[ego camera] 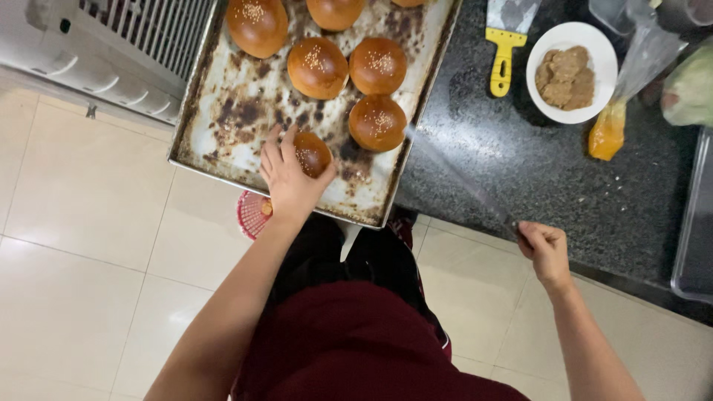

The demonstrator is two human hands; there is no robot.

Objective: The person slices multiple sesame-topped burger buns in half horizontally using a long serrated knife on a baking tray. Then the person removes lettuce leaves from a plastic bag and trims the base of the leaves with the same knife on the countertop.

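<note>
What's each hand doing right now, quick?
Left hand: closed around a sesame bun on the baking tray.
Right hand: shut on a long knife.

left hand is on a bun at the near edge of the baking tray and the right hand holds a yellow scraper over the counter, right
Not quite. In the head view the left hand is on a bun at the near edge of the baking tray, but the right hand holds a long knife, not the yellow scraper. The scraper lies untouched on the dark counter beside a white plate.

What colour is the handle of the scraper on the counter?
Yellow. The scraper shows clearly in the head view, lying on the dark counter.
</note>
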